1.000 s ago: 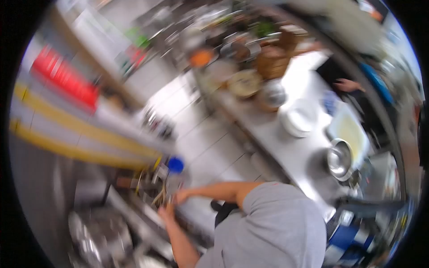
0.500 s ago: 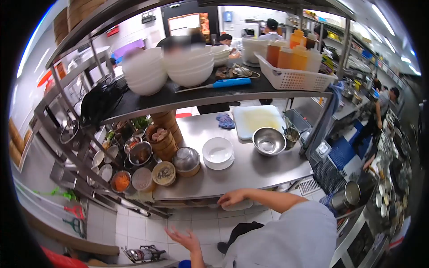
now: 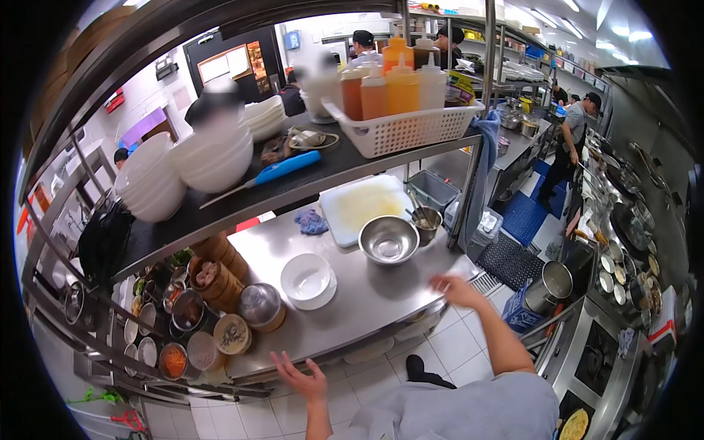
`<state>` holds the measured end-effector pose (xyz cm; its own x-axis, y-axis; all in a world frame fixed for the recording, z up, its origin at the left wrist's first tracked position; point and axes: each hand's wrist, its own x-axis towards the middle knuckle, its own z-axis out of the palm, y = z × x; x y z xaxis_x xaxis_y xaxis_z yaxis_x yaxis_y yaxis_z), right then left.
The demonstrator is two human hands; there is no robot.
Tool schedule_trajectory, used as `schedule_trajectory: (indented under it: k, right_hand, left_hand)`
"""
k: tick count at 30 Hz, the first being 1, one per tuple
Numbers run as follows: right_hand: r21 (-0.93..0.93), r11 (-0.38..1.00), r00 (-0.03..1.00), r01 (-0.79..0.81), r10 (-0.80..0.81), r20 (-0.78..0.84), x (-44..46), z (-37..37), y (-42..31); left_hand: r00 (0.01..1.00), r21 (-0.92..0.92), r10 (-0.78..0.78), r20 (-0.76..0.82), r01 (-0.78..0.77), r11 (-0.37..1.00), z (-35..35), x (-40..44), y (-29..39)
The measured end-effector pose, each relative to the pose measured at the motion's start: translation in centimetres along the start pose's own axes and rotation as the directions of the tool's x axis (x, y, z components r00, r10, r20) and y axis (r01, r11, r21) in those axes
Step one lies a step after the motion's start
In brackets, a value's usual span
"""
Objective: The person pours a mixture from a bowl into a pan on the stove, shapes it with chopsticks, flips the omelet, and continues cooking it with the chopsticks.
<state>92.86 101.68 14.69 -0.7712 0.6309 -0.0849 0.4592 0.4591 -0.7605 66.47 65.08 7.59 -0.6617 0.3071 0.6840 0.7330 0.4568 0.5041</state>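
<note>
My left hand (image 3: 299, 378) is raised beside the front edge of the steel worktable (image 3: 359, 304), fingers spread and holding nothing. Over the table's right front corner is my right hand (image 3: 458, 291); its fingers look stretched out, a little blurred, with nothing visible in them. A steel mixing bowl (image 3: 389, 240) sits behind it, apart from the fingers. Two white dishes, a bowl (image 3: 306, 276) on top of a plate (image 3: 323, 297), stand mid-table. Nearest to my left hand are a container of sliced food (image 3: 232, 334) and an upturned metal bowl (image 3: 260, 305) on a round base.
A shelf (image 3: 242, 213) crosses above the table with white bowls (image 3: 150, 180), a blue-handled tool (image 3: 287, 167) and a basket of squeeze bottles (image 3: 411, 132). A cutting board (image 3: 365, 209) lies behind the mixing bowl. Stoves (image 3: 598, 352) line the right; a co-worker (image 3: 576, 147) stands farther back.
My view has turned to the right. My right hand has moved out to the right, away from my left hand, and over the table corner. My left hand stays open, now nearer the table edge.
</note>
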Motion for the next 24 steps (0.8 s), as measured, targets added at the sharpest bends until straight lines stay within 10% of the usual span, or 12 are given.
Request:
schedule_trajectory:
  k: [3,6,10,12,14,16,20,24]
  right_hand:
    - [0.116,0.958,0.641,0.261,-0.082,-0.763,3.4,-10.3,0.4]
    - [-0.345,0.932,0.255,0.117,-0.363,-0.896,8.0,-18.6,1.1]
    - [-0.514,0.857,0.142,-0.035,-0.505,-0.852,14.3,-23.5,2.8]
    - [-0.008,0.926,0.467,0.377,-0.198,-0.862,17.9,-23.9,5.0]
    - [0.066,0.953,0.584,0.295,-0.125,-0.802,20.2,-22.9,7.4]
    - [-0.004,0.882,0.289,0.472,-0.16,-0.944,20.8,-19.9,5.8]
    - [0.073,0.896,0.38,0.437,-0.111,-0.918,23.0,-19.1,9.3]
    - [-0.212,0.918,0.177,0.336,-0.282,-0.943,24.6,-17.9,12.0]
  left_hand:
    - [0.985,-0.109,0.154,-0.073,-0.161,0.981,2.2,4.2,5.2]
    - [0.874,-0.013,0.37,-0.315,-0.394,0.919,2.2,13.8,9.1]
    - [0.712,0.199,0.582,-0.392,-0.552,0.81,1.5,24.9,13.2]
    - [0.717,0.24,0.57,-0.401,-0.518,0.821,2.8,28.3,14.1]
    - [0.705,0.285,0.573,-0.418,-0.497,0.819,4.5,30.5,13.9]
    - [0.748,0.282,0.484,-0.454,-0.394,0.874,6.6,31.1,12.4]
    - [0.708,0.293,0.467,-0.529,-0.364,0.884,8.5,31.6,12.2]
    - [0.676,0.32,0.472,-0.566,-0.347,0.882,9.7,32.0,12.8]
